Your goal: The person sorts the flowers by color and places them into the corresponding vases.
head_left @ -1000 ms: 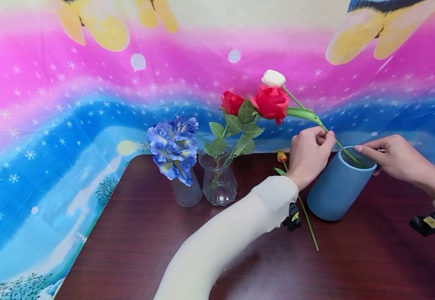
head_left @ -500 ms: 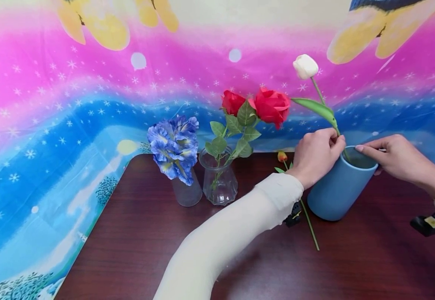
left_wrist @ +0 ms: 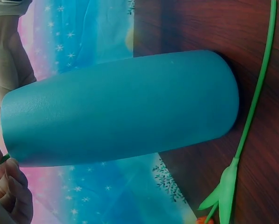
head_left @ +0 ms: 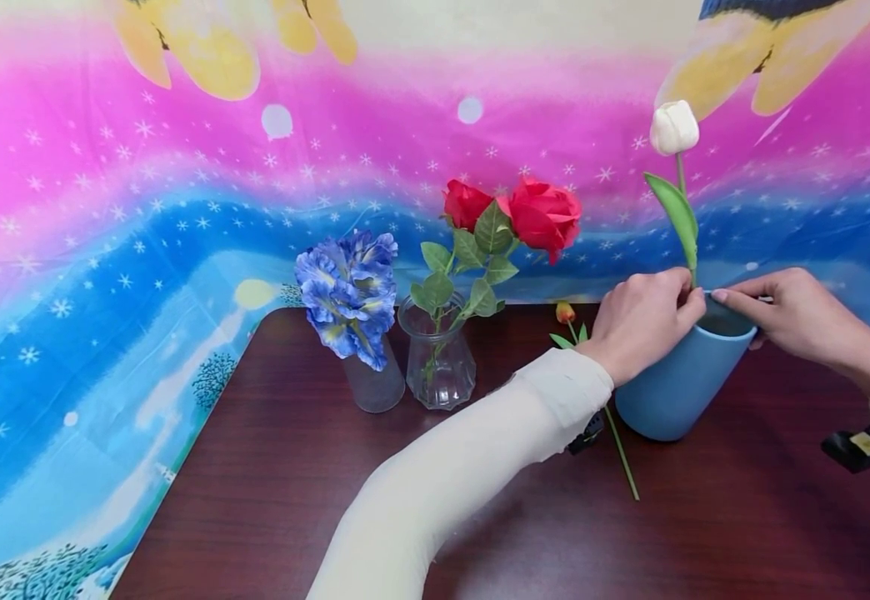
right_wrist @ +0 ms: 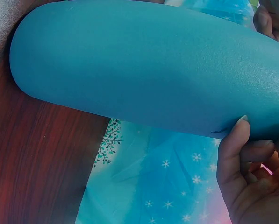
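My left hand (head_left: 645,321) pinches the green stem of a white tulip (head_left: 675,127) at the left side of a blue vase's mouth. The tulip stands nearly upright, one long leaf on its stem; the stem's lower end is hidden behind the hand and vase wall. With thumb and fingers, my right hand (head_left: 810,321) grips the right rim of the blue vase (head_left: 678,383), which stands on the table. In the right wrist view those fingers (right_wrist: 235,144) touch the vase's side near its mouth. Beside the vase lies an orange tulip (head_left: 618,450), partly under my left forearm.
A clear glass vase (head_left: 441,375) holds red roses (head_left: 543,212). Left of it, a frosted vase (head_left: 377,387) carries blue flowers (head_left: 348,296). The dark wooden table (head_left: 270,492) meets a patterned backdrop (head_left: 180,175) at its back and left edges.
My left hand has moved right and slightly down with the white tulip. The flower has swung from leaning left over the roses to nearly upright. My right hand stays on the vase rim.
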Demonstrator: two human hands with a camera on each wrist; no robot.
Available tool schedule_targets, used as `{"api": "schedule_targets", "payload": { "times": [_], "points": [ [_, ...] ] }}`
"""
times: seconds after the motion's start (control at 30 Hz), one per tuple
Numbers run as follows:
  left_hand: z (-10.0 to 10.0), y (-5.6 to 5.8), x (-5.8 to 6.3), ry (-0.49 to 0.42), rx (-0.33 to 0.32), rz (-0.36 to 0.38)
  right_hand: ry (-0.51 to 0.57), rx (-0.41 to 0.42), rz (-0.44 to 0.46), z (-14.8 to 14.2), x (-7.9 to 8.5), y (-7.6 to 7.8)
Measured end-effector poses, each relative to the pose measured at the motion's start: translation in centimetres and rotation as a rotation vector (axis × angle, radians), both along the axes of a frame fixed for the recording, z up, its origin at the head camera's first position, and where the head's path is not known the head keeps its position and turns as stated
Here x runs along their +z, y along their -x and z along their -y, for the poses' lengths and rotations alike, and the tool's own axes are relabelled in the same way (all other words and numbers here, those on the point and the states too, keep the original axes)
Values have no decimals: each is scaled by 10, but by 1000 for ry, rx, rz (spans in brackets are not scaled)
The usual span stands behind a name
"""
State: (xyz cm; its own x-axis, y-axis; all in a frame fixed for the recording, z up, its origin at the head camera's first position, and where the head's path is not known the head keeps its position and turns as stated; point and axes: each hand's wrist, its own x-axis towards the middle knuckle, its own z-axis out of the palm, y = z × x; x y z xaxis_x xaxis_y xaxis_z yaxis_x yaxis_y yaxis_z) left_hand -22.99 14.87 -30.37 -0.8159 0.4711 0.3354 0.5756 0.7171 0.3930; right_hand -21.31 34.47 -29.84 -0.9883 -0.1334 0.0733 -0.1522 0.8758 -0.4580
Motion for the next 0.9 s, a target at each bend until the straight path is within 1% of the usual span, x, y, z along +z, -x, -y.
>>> {"api": "schedule_targets", "payload": {
  "times": [0.23,0.47,0.57,0.7,0.9],
  "points": [
    [0,-2,-2,-47,16,15,-2,-8,0,0,0,1],
    [0,-3,-4,-61,21,39,1,-4,-19,-1,-1,1],
    [0,-3,-4,-73,32,55,3,-2,-22,-1,-2,1],
    [-1,-3,-6,-121,49,89,6,1,-22,-2,-2,1],
    [-1,-4,-8,-208,58,138,9,-6,-23,-1,-2,1]
  ]
}}
